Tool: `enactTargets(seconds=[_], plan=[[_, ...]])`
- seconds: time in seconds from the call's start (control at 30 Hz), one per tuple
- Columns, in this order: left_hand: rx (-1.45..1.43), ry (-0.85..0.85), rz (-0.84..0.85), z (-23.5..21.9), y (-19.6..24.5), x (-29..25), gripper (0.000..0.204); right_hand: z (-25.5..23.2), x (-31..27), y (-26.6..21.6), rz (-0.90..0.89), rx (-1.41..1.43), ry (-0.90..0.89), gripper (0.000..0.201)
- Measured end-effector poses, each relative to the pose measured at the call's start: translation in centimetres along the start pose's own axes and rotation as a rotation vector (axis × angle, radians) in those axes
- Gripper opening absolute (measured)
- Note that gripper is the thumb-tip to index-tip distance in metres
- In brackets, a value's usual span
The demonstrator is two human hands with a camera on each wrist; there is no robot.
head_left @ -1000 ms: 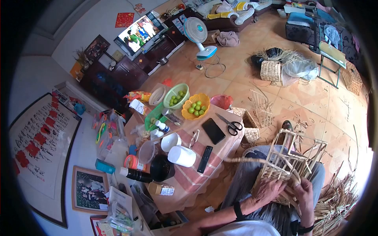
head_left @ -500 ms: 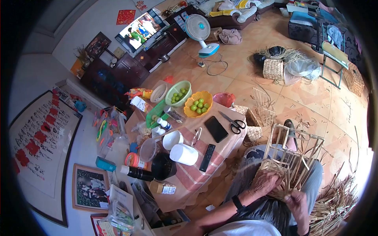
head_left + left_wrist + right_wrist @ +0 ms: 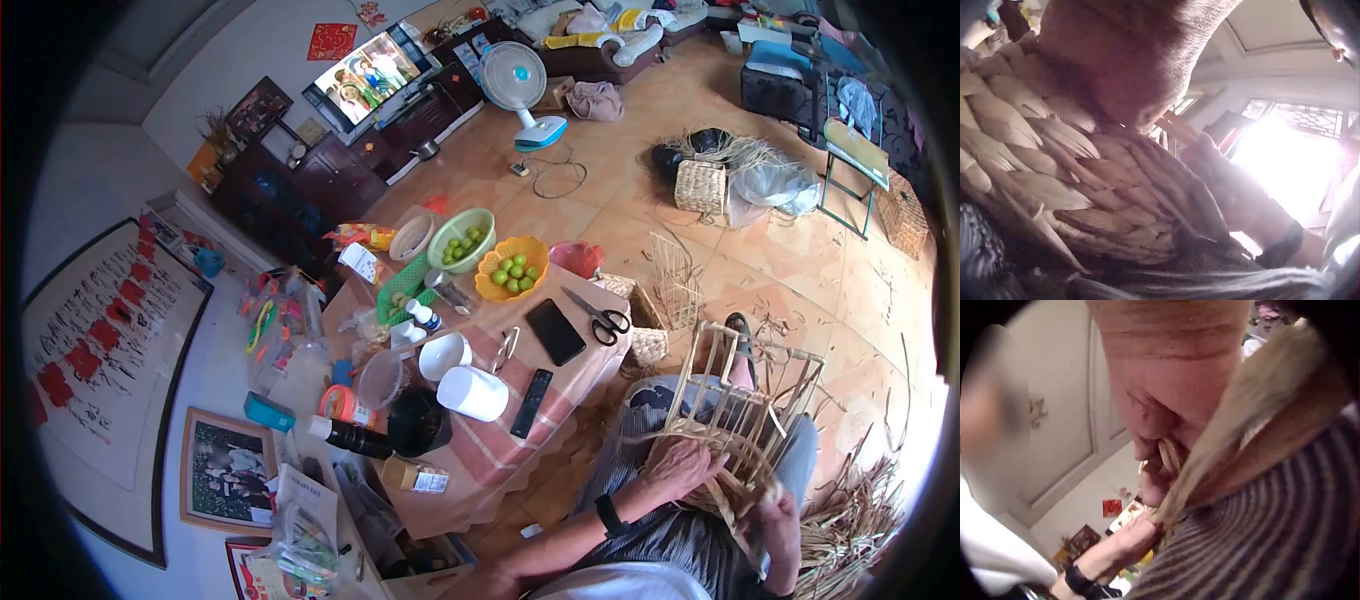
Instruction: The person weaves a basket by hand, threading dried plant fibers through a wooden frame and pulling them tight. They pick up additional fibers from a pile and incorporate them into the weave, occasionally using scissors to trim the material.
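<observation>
A half-woven basket (image 3: 752, 380) with open upright stakes rests on the person's lap in the head view. The left hand (image 3: 683, 470) holds its near woven edge, fingers bent among the strands. To its right, the right hand (image 3: 778, 522) pinches a straw strand just off the edge. In the left wrist view, the left hand (image 3: 1122, 56) lies against thick braided weave (image 3: 1054, 169), with the right hand (image 3: 1225, 181) beyond. The right wrist view has a broad flat strand (image 3: 1241, 419) running from the curled fingers of the right hand (image 3: 1166, 394); the left hand (image 3: 1125, 542) is close behind.
Left of the lap stands a table (image 3: 480, 440) with scissors (image 3: 605, 325), a phone (image 3: 555, 332), a remote (image 3: 530, 403), bowls and bottles. Loose straw (image 3: 850, 530) is heaped at the right. Finished baskets (image 3: 700, 186) and a fan (image 3: 515, 80) stand on the floor.
The long strand that stuck out left over the table edge has been drawn in toward the basket. The right hand moved down, then slightly right; the left stays at the woven edge.
</observation>
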State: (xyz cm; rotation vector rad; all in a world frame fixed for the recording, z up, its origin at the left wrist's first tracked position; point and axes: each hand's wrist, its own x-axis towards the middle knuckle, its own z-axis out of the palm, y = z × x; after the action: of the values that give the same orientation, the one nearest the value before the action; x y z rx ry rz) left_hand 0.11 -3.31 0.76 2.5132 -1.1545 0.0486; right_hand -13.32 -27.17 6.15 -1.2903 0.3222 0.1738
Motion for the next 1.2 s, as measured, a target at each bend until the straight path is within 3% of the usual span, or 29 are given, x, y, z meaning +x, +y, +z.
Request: enactTargets(seconds=[0.03, 0.1, 0.13, 0.23, 0.3, 0.33, 0.43, 0.53, 0.57, 0.63, 0.67, 0.77, 0.83, 0.9, 0.93, 1.03, 1.07, 1.13, 1.17, 1.2], plan=[[-0.013, -0.012, -0.014, 0.4, -0.1, 0.0, 0.032, -0.4, -0.1, 0.8, -0.096, 0.184, -0.013, 0.040], [-0.047, -0.096, -0.073, 0.8, -0.2, 0.4, 0.032, -0.8, -0.7, 0.8, -0.120, 0.200, 0.109, 0.040], [-0.067, -0.165, -0.119, 0.9, -0.2, 0.7, 0.032, -1.2, -1.0, 0.4, -0.064, 0.102, 0.049, 0.039], [0.023, -0.065, 0.020, 1.0, 0.0, 0.5, 0.030, -2.5, -1.5, 0.7, 0.183, -0.181, -0.087, 0.030], [0.106, 0.031, 0.101, 0.7, 0.3, 0.4, 0.028, -2.2, -0.8, 1.2, 0.183, -0.388, -0.208, 0.021], [0.149, 0.079, 0.141, 0.2, 0.6, 0.4, 0.028, -1.3, -0.9, 0.0, 0.180, -0.333, -0.190, 0.020], [0.086, -0.028, 0.095, -1.6, 0.8, 0.5, 0.026, -0.2, -1.3, -1.5, 0.150, -0.190, -0.102, 0.020], [0.107, -0.129, 0.079, -1.3, 0.2, 0.6, 0.031, -3.0, -1.9, -0.7, 0.057, -0.026, 0.040, 0.031], [0.113, -0.110, 0.114, -0.8, -0.1, 0.6, 0.032, -3.5, -2.1, -1.5, -0.056, 0.017, 0.070, 0.034], [0.123, -0.074, 0.185, 0.4, -0.6, 0.2, 0.035, -6.2, -1.0, 1.9, -0.273, 0.343, 0.188, 0.036], [0.112, -0.065, 0.184, 0.4, -0.5, 0.3, 0.034, -7.2, -0.7, 2.1, -0.307, 0.391, 0.099, 0.032], [0.082, -0.019, 0.196, 0.1, -0.3, 0.5, 0.032, -6.4, -0.9, 1.6, -0.310, 0.675, 0.331, 0.032], [0.064, 0.035, 0.237, -0.2, -0.3, 0.6, 0.031, -7.7, -0.6, 1.8, -0.341, 0.718, 0.378, 0.028], [0.071, -0.092, 0.199, -0.3, 0.0, 1.1, 0.030, -10.1, -0.4, 3.0, -0.298, 0.783, 0.488, 0.027], [0.077, -0.153, 0.180, -0.3, 0.0, 1.2, 0.030, -10.3, -0.6, 2.6, -0.322, 0.704, 0.280, 0.026], [-0.023, -0.236, 0.057, -0.9, -0.1, 1.5, 0.032, -9.0, -1.1, 2.0, -0.170, 0.709, 0.417, 0.029], [-0.073, -0.252, -0.003, -1.3, 0.0, 1.6, 0.032, -9.0, -1.8, 1.6, -0.152, 0.763, 0.256, 0.019], [-0.229, -0.263, -0.176, -3.6, 1.0, 1.5, 0.034, -10.5, -3.6, 2.5, -0.028, 0.384, 0.287, 0.029], [-0.233, -0.219, -0.127, -3.3, 0.9, 1.2, 0.034, -11.5, -4.5, 3.7, 0.034, 0.194, 0.299, 0.034], [-0.239, -0.176, -0.080, -2.6, 0.5, 0.6, 0.034, -12.5, -5.2, 5.1, -0.026, 0.190, 0.161, 0.033]])
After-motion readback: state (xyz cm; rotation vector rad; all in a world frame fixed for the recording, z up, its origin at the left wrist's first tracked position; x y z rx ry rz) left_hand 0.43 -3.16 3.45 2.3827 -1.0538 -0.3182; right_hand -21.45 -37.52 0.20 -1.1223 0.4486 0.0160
